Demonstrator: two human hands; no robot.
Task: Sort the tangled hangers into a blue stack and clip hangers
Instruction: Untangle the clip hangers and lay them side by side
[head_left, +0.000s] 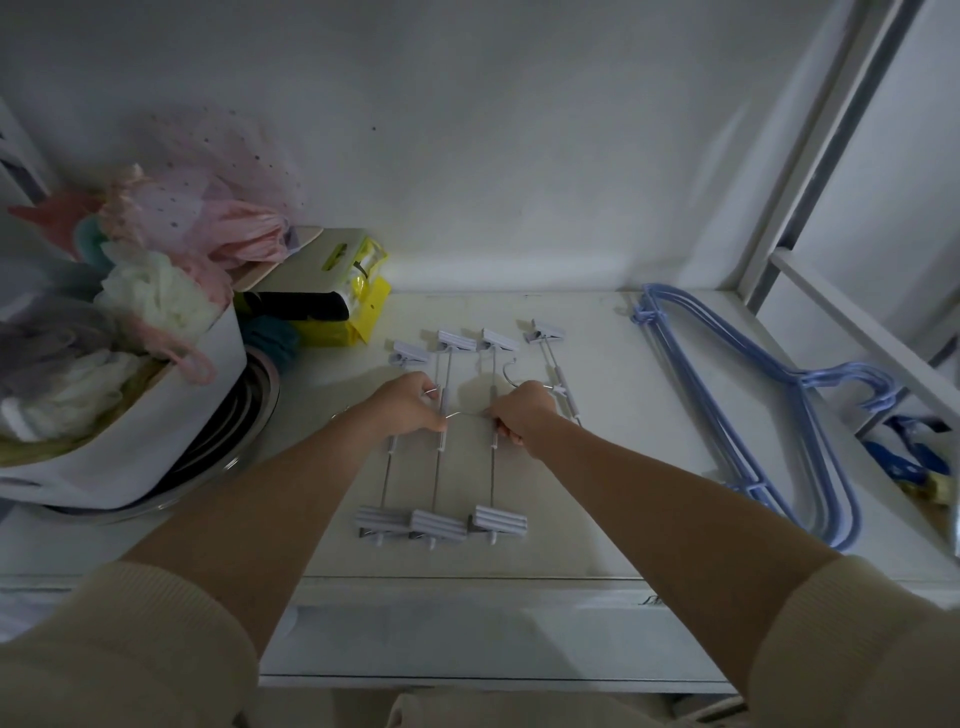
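Several pale lilac clip hangers (439, 467) lie side by side in the middle of the white shelf (597, 467), clips at both ends of thin metal rods. My left hand (405, 402) grips the middle of the left hangers, fingers curled around a rod and wire hook. My right hand (522, 410) grips the rod of the third hanger. A fourth clip hanger (558, 374) lies just right of my right hand. A stack of blue hangers (737, 415) lies on the right side of the shelf, hooks pointing right.
A white basket (171, 410) full of cloth and mesh items sits at the left on a metal bowl (228, 441). Yellow packaging (358, 306) stands behind it. A white frame post (810, 171) rises at the right; blue straps (904, 457) lie at the far right edge.
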